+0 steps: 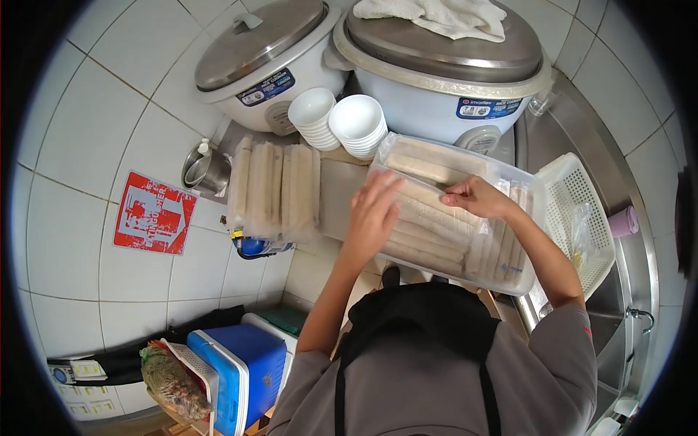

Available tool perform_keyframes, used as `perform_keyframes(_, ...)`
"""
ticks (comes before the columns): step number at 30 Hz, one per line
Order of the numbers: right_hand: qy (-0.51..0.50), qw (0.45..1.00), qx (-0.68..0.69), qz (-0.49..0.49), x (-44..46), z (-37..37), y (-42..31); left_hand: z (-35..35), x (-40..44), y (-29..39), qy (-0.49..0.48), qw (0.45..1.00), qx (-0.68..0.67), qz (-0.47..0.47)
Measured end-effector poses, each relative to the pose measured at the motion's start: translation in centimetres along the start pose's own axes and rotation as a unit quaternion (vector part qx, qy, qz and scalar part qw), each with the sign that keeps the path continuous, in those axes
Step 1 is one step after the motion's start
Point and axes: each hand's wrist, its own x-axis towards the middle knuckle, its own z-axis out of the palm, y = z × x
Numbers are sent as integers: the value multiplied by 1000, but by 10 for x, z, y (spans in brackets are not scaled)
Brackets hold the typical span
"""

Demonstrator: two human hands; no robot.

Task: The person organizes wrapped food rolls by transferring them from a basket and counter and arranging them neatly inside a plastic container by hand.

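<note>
A clear plastic bin point(539, 218) holds several long, pale packets in clear wrapping point(429, 218). Over the bin's left side is my left hand point(373, 211), its fingers spread and nothing seen in them. My right hand point(472, 198) is above the middle of the bin, thumb and fingers pinched together on the edge of a packet's clear wrapping. More wrapped packets point(273, 185) lie side by side on the counter to the left. Two stacks of white bowls point(356, 120) stand behind, between those packets and the bin.
Two large rice cookers point(436, 87) stand at the back, a white towel point(443, 16) on the right one's lid. A metal pitcher point(207, 171) is at the left. To the right are a white perforated basket point(607, 247) and a purple cup point(624, 221). A blue cooler point(251, 370) sits lower left.
</note>
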Motion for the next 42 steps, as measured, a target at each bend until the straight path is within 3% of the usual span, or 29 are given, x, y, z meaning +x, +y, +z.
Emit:
perform_keyframes(2, 25, 1000, -7, -7, 1, 4, 2, 14, 2, 1, -79, 993, 74, 37)
perform_keyframes(11, 28, 999, -27, -5, 0, 10, 8, 18, 0, -7, -129, 984, 105, 62)
perform_keyframes(14, 140, 984, -79, -71, -2, 24, -2, 24, 0, -9, -121, 985, 112, 52)
perform_keyframes(18, 281, 900, -262, -206, -12, 51, 13, 35, -2, -18, -133, 983, 116, 40)
perform_keyframes(21, 274, 881, -303, -237, -44, 38, -15, 42, -7, -21, -119, 983, 136, 37)
perform_keyframes(28, 160, 901, -357, -188, -53, 44, 0, 48, 0, -26, -125, 986, 107, 26)
perform_keyframes(32, 216, 921, -247, -210, -30, 42, -56, 16, 3, -16, -55, 998, 19, 26)
perform_keyframes(34, 228, 939, -121, -229, 5, 57, -89, -11, -3, -28, 78, 996, -37, -16)
perform_keyframes(36, 132, 972, 67, -181, 53, 83, -123, -50, -16, -49, 184, 978, -30, -90)
perform_keyframes(37, 102, 977, 63, -174, 84, 104, -129, -73, -22, -62, 226, 963, 4, -146)
perform_keyframes(39, 56, 982, 102, -150, 152, 159, -132, -98, -41, -121, 253, 926, 152, -237)
perform_keyframes(40, 38, 980, 147, -129, 182, 187, -134, -110, -52, -141, 195, 912, 197, -301)
perform_keyframes(42, -8, 994, 104, -34, 233, 224, -147, -128, -61, -156, 99, 879, 242, -400)
